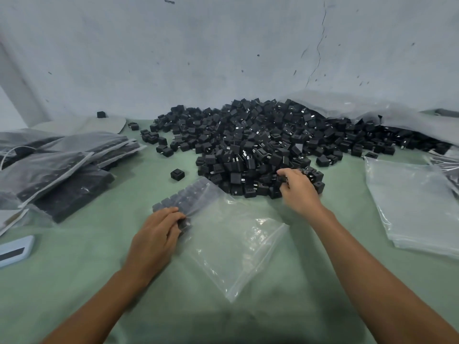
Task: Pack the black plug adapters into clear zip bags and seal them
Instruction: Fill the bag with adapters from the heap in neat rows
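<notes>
Progress check, going left to right: filled bags point(57, 167) are stacked at the left edge of the green table point(173, 306), looks like several already packed with black adapters, so a decent chunk is done, though I can't tell from here if every zip is closed. Pale blue gadget point(15, 249) sits below them, no clue what it is

Left hand point(154, 242) lies on the near end of the bag being filled point(233, 244), fingers curled onto a row of adapters point(183, 197) already inside it, pinning them in place. That row only takes up the far left side of the bag, the rest is clear and flat, and its mouth looks unsealed, so I'd say this one is barely started

One loose adapter point(177, 174) sits on its own just left of the big pile point(260, 145). Right hand point(298, 187) is at the near edge of that pile, fingers curled round what looks like an adapter or two, partly hidden so I can't count

Far right is a stack of empty bags point(417, 207), and behind it a big plastic sack point(372, 108) with more adapters spilling out. Judging by that heap, way more is left than done
</notes>
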`<state>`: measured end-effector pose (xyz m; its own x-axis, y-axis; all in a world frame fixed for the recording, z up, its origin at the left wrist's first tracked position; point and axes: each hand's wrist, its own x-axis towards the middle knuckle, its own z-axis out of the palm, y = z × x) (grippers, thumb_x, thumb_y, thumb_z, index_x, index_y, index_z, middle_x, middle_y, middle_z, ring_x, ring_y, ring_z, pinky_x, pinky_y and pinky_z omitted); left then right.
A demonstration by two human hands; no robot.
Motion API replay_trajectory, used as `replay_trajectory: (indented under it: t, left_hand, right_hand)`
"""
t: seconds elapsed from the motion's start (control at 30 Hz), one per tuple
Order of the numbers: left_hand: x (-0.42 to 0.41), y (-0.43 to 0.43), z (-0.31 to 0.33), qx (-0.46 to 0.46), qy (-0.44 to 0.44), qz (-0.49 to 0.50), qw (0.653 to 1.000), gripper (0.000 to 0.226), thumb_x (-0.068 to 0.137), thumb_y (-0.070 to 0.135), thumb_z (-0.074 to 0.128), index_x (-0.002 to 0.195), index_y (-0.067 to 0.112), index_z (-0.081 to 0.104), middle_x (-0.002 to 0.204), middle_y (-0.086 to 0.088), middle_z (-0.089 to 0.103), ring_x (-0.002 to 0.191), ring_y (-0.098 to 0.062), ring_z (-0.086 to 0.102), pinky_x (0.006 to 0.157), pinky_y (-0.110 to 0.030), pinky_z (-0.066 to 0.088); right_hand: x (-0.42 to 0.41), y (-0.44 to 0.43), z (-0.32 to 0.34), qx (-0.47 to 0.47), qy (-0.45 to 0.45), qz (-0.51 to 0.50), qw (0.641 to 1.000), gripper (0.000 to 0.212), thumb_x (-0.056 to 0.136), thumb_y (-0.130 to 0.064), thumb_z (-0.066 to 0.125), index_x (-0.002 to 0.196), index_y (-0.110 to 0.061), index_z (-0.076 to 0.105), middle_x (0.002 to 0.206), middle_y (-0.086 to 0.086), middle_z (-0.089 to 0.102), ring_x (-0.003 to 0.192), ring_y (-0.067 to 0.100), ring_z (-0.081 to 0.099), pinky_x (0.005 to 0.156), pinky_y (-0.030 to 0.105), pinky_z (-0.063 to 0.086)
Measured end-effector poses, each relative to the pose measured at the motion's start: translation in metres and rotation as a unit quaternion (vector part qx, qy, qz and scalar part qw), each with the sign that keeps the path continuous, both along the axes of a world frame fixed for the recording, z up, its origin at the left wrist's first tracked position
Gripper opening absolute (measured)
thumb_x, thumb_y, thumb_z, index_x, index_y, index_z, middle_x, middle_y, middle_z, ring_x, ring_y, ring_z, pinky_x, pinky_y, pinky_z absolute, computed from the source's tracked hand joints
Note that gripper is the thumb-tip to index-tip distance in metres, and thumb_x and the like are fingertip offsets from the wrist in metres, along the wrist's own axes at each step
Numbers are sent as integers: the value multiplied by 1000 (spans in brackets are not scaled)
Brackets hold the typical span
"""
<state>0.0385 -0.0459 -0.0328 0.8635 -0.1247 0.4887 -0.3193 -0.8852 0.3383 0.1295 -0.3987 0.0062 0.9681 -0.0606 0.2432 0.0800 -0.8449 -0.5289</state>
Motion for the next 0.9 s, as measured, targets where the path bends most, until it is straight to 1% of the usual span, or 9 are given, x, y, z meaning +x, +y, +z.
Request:
replay_trajectory:
  t: [0.1, 0.2, 0.3, 0.43, 0.57, 0.67, 0.77, 0.87, 0.9]
  left_hand:
    - [0, 0, 2, -3, 4, 0, 1000, 39, 95, 34, 38, 112, 20, 70, 125, 9, 63, 118, -14, 55, 97, -25, 43]
    - [-1, -1, 4, -5, 1, -1, 1000, 43, 94, 36, 35, 112, 20, 70, 124, 9, 63, 117, -14, 55, 96, -25, 43]
    - [0, -1, 5, -3, 0, -3, 1000, 42, 94, 35, 36, 111, 19, 71, 123, 7, 64, 116, -15, 56, 96, -26, 43]
    - [-1, 0, 3, 0, 4, 4, 1000, 42, 93, 35, 36, 111, 19, 71, 124, 6, 64, 116, -16, 56, 97, -28, 44]
    - [-2, 0, 2, 4, 1, 7, 1000, 44, 94, 37, 35, 112, 19, 71, 124, 6, 64, 116, -16, 56, 96, -26, 42]
    - [-2, 0, 2, 1, 0, 9, 1000, 42, 94, 36, 36, 112, 19, 71, 124, 6, 64, 116, -16, 57, 96, -24, 41]
    - [0, 0, 2, -2, 3, 9, 1000, 36, 94, 29, 41, 112, 19, 71, 124, 6, 64, 116, -17, 57, 96, -28, 44]
    - [-1, -1, 2, 0, 4, 7, 1000, 34, 94, 27, 43, 112, 18, 70, 124, 5, 64, 116, -18, 58, 96, -30, 45]
    - [-1, -2, 3, -1, 4, 6, 1000, 36, 94, 28, 42, 112, 17, 71, 124, 4, 64, 116, -18, 58, 97, -31, 46]
  right_hand:
    - [11, 4, -7, -25, 24, -24, 999, 40, 105, -21, 39, 145, -18, 44, 143, 7, 50, 130, 29, 45, 101, 45, 42]
    - [13, 6, -8, -3, 29, -45, 999, 42, 104, -28, 45, 145, -15, 44, 140, 11, 46, 127, 31, 46, 102, 44, 42]
    - [12, 0, -10, 30, 41, -40, 998, 44, 100, -27, 56, 143, -18, 47, 137, 10, 40, 124, 30, 46, 105, 39, 39]
    - [5, -10, -9, 55, 48, -37, 997, 39, 95, -25, 64, 133, -27, 54, 130, 8, 45, 115, 26, 50, 92, 29, 36]
    - [-8, -16, -8, 70, 18, -30, 997, 36, 92, -29, 68, 126, -27, 57, 123, 7, 53, 116, 25, 52, 100, 38, 42]
    - [-30, -23, 0, 181, -21, -43, 982, 29, 90, -28, 69, 118, -25, 63, 122, 6, 54, 104, 18, 58, 100, 38, 47]
    - [-76, -28, 4, 340, -18, -19, 940, 19, 88, -19, 71, 106, -26, 71, 99, -5, 71, 85, 16, 69, 87, 38, 58]
    - [-134, -25, -2, 382, 38, 34, 923, 27, 88, -9, 71, 101, -33, 76, 93, -2, 75, 86, 16, 71, 80, 23, 57]
    - [-151, -21, -4, 393, 73, 61, 914, 30, 88, -8, 70, 102, -34, 77, 96, 1, 75, 89, 17, 71, 81, 24, 55]
